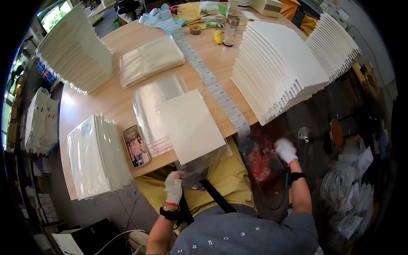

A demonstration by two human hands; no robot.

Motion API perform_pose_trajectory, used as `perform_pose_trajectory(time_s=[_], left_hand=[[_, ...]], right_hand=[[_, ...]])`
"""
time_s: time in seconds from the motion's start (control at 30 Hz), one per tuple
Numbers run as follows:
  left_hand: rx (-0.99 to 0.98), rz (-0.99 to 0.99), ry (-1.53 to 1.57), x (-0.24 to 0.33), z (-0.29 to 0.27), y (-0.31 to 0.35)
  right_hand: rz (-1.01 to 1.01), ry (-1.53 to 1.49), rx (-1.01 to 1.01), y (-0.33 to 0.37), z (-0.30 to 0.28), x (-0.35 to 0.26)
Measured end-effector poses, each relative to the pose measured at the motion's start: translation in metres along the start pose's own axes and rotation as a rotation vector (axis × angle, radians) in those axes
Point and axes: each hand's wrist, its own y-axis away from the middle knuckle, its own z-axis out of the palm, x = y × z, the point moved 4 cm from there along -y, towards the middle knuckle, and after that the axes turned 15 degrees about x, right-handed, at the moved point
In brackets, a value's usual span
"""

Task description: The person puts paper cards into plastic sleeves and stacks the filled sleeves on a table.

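A flat white board [193, 127] lies at the table's near edge, its lower corner hanging over my lap. Clear plastic sleeve film [193, 172] shows along and below its lower edge; whether the board is inside it I cannot tell. My left hand [173, 188], in a white knit glove, is closed at the film's lower edge, thumb against it. Off the table to the right, my gloved right hand [285, 151] is smeared by motion beside a red plastic bag [259, 161], so its fingers cannot be made out. Under the board rests a stack of clear sleeves [148, 106].
A phone [136, 146] lies beside wrapped boards [95, 155]. Tall stacks of white boards stand at right [280, 63] and far left [78, 51]. A label strip [212, 85] runs across the table. A banana [218, 37] and glass jar [230, 29] stand at the back.
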Motion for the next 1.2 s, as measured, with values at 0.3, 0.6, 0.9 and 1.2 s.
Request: perform_pose_trajectory(time_s=[0.3,0.6,0.9,1.2], left_hand=[[0.122,1.272,-0.664,0.079,0.019,-0.023],[-0.025,0.61,-0.713,0.047,0.01,-0.032],[0.083,-0.39,0.037,-0.02,0.011,-0.013],[0.02,0.547,-0.363,0.101,0.06,-0.025]], right_hand=[[-0.682,-1.015,0.137,0.012,-0.026,-0.195],[-0.837,-0.896,0.21,0.004,-0.026,-0.202],[-0.24,-0.895,0.538,0.02,-0.001,-0.19],[-0.058,-1.093,0.214,-0.031,0.015,-0.108]])
